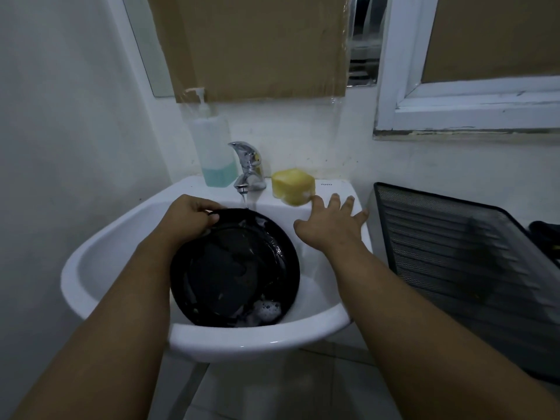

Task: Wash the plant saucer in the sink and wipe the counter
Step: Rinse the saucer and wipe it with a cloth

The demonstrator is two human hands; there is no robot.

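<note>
A round black plant saucer (239, 268) stands tilted in the white sink (100, 247), wet, with soap foam at its lower edge. My left hand (189, 216) grips the saucer's upper left rim. Water runs from the chrome tap (248, 168) onto the top of the saucer. My right hand (330, 222) hovers over the sink's right rim with its fingers spread and straight, holding nothing. Its fingertips are just short of the yellow sponge (292, 186) that lies on the sink ledge to the right of the tap.
A clear pump bottle (212, 144) with some blue-green liquid stands left of the tap. A black mesh rack (463, 265) lies to the right of the sink. A white window frame (454, 116) sits above it, and cardboard (254, 47) covers the wall behind.
</note>
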